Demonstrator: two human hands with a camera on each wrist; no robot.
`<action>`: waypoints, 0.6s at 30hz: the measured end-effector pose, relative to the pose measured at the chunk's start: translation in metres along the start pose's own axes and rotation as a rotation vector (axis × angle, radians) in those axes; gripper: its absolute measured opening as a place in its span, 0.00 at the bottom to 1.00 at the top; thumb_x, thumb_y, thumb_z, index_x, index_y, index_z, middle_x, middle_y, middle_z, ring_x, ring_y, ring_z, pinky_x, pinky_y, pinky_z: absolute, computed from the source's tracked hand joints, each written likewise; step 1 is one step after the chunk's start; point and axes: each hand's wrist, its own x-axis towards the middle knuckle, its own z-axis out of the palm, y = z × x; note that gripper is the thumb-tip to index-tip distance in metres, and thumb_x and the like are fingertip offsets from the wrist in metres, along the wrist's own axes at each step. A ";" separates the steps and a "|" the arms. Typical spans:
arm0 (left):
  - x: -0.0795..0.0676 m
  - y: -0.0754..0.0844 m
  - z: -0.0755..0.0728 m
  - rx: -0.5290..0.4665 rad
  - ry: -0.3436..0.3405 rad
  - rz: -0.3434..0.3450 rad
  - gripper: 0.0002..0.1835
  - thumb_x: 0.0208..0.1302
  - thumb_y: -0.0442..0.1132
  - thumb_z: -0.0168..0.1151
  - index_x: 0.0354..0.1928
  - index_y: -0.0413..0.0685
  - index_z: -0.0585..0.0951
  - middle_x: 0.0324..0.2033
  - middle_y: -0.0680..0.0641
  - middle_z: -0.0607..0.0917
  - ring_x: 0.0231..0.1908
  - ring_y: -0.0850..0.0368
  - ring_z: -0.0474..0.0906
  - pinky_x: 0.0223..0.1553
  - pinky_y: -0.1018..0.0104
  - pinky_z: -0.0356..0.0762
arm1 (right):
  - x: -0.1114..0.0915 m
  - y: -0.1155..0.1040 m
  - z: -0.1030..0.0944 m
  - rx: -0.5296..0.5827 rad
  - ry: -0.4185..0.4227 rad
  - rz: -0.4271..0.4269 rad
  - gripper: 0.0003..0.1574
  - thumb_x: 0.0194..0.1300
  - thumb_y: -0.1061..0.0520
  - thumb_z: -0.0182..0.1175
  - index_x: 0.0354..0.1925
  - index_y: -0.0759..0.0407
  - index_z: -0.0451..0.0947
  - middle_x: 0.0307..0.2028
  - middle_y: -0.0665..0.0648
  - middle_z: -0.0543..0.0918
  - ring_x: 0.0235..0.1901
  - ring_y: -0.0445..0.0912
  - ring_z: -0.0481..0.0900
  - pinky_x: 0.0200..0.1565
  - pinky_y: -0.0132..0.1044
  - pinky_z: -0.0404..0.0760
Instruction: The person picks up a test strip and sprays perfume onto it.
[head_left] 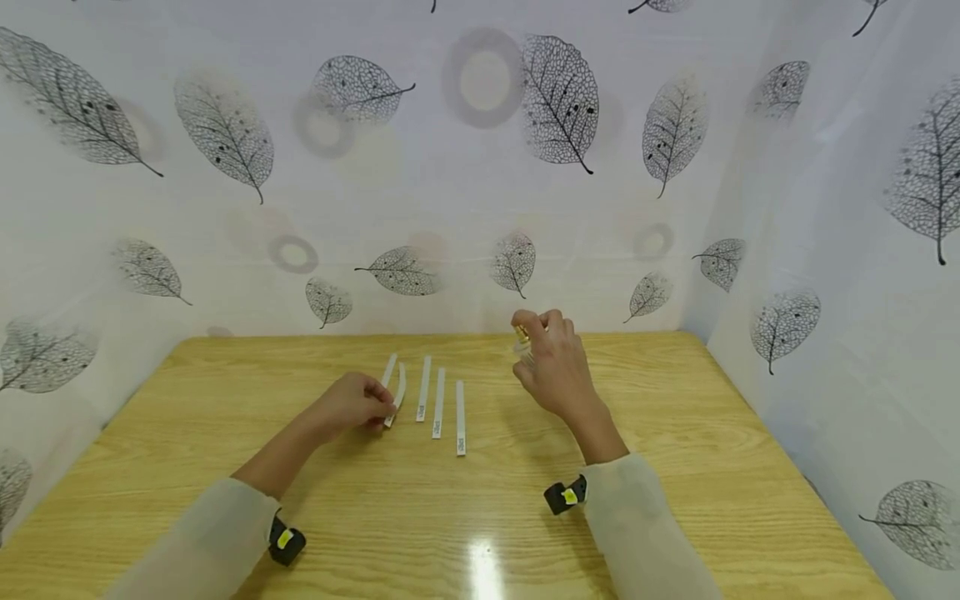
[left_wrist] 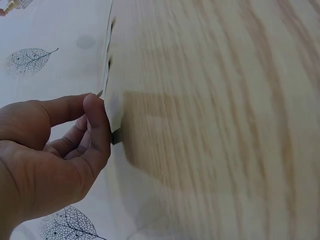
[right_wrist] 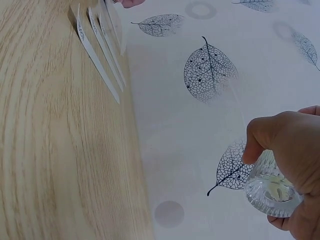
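Note:
My left hand (head_left: 354, 406) pinches a white paper test strip (head_left: 401, 385) between thumb and fingertips, low over the table. The strip curves upward at its far end. Another strip (head_left: 389, 370) lies just behind it, partly hidden by the hand. To the right are three more white strips (head_left: 438, 404), side by side, with small dark print at their near ends. My right hand (head_left: 558, 367) grips a clear ribbed glass perfume bottle (right_wrist: 270, 192), held up above the table. Its gold neck (head_left: 521, 335) shows under the index finger in the head view.
The wooden table (head_left: 480, 508) runs back to a pale curtain (head_left: 450, 183) printed with dark leaves, which also hangs along the sides. A black wrist camera (head_left: 286, 540) sits at the left sleeve, and another camera (head_left: 564, 495) at the right sleeve.

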 end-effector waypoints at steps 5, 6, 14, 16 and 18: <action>-0.001 -0.003 0.000 0.003 -0.021 -0.017 0.06 0.68 0.30 0.65 0.42 0.31 0.81 0.33 0.41 0.84 0.28 0.56 0.82 0.33 0.64 0.84 | 0.000 0.000 0.000 -0.008 -0.010 0.003 0.41 0.54 0.67 0.70 0.59 0.46 0.61 0.44 0.65 0.71 0.33 0.57 0.67 0.31 0.46 0.66; -0.001 -0.004 0.000 0.005 -0.026 -0.018 0.06 0.68 0.30 0.65 0.42 0.31 0.81 0.33 0.41 0.84 0.28 0.56 0.82 0.33 0.64 0.84 | 0.000 0.000 0.000 -0.008 -0.011 0.004 0.41 0.54 0.67 0.71 0.59 0.46 0.61 0.44 0.65 0.71 0.33 0.57 0.67 0.31 0.46 0.66; -0.004 -0.006 0.003 0.015 -0.002 -0.068 0.06 0.68 0.30 0.66 0.40 0.32 0.83 0.32 0.41 0.85 0.26 0.56 0.83 0.32 0.64 0.85 | 0.000 0.000 0.000 -0.004 -0.013 0.006 0.42 0.54 0.67 0.71 0.59 0.46 0.62 0.44 0.65 0.71 0.34 0.57 0.67 0.32 0.47 0.67; -0.006 -0.005 0.003 0.026 0.001 -0.070 0.06 0.68 0.30 0.66 0.39 0.32 0.84 0.31 0.41 0.86 0.26 0.56 0.83 0.31 0.63 0.85 | 0.000 0.001 0.001 -0.004 -0.013 0.006 0.41 0.54 0.67 0.70 0.60 0.46 0.62 0.44 0.65 0.71 0.34 0.57 0.68 0.31 0.47 0.67; -0.008 -0.005 0.003 0.034 0.012 -0.073 0.05 0.67 0.30 0.67 0.38 0.32 0.85 0.30 0.41 0.86 0.25 0.56 0.83 0.31 0.63 0.86 | 0.000 0.001 0.001 -0.005 -0.013 0.004 0.41 0.54 0.67 0.70 0.59 0.46 0.62 0.44 0.65 0.71 0.34 0.57 0.68 0.31 0.47 0.67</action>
